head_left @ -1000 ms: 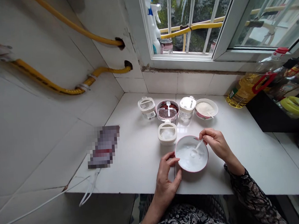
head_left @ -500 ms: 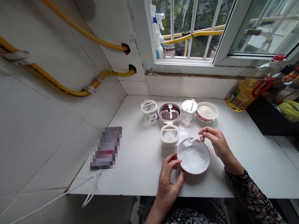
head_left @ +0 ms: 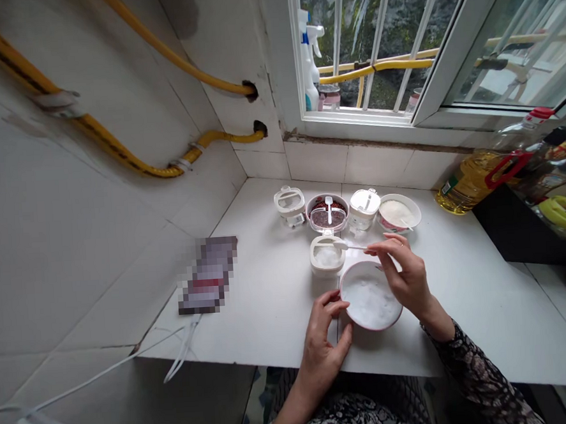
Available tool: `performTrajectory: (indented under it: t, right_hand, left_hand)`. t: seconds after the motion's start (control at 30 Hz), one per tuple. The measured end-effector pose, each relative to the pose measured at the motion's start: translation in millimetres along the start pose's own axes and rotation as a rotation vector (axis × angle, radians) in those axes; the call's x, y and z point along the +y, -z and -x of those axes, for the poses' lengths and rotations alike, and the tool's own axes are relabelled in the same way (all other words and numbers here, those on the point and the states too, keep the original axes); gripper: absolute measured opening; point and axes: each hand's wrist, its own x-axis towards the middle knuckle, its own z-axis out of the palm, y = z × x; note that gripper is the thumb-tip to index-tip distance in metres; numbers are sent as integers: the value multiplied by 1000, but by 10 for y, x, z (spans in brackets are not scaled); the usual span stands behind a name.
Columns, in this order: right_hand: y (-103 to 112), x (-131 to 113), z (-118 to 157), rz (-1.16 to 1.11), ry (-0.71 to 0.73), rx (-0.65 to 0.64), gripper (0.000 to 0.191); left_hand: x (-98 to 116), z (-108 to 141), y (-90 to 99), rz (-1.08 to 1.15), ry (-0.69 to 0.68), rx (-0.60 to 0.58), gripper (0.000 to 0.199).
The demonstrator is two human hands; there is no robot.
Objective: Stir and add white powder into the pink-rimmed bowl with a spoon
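Observation:
My left hand [head_left: 322,337] is curved around the left side of a white bowl [head_left: 374,328] with a reddish rim, fingers and thumb against its edge. White grains cover the bottom of this bowl. Between the fingertips of my right hand [head_left: 406,273] is the handle of a small white spoon [head_left: 355,246]. The spoon's head points left, over the right edge of a small open jar [head_left: 328,272] of white grains just behind the bowl. Whether the spoon carries anything is too small to tell.
Behind stand a lidded jar [head_left: 290,205], a bowl of dark red grains [head_left: 328,218] with a spoon across it, another white-lidded jar [head_left: 364,207] and a bowl of pale grains [head_left: 400,214]. An oil bottle [head_left: 467,178] is at right. A blurred-out device [head_left: 210,274] with a cable lies left.
My right hand has moved the spoon from above the white bowl back and left to the small jar. My left hand stays on the bowl. The view has shifted slightly.

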Motion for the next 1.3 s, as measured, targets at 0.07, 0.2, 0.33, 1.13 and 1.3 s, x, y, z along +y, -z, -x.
performTrajectory:
  t: [0.07,0.2,0.33,1.13,1.3]
  right_hand:
    - [72,23,17,-100,-187,52,15]
    - [216,132,39,-141,-280,-38,18]
    - [239,206,58,58,-55,-252,20]
    - [157,228,38,-584,-718,-126,13]
    - [124,264,34,-617,-741,-69,12]
  left_hand:
    - [4,-4,4,-1,6,-4,31]
    - [-1,2,2,-4,14,-7,29]
    - [-18,18,-9,-17,8,1,30]
    - [-36,28,-9,-45,-20,5,31]
    - [-53,28,-11,-24,-16,-2,31]
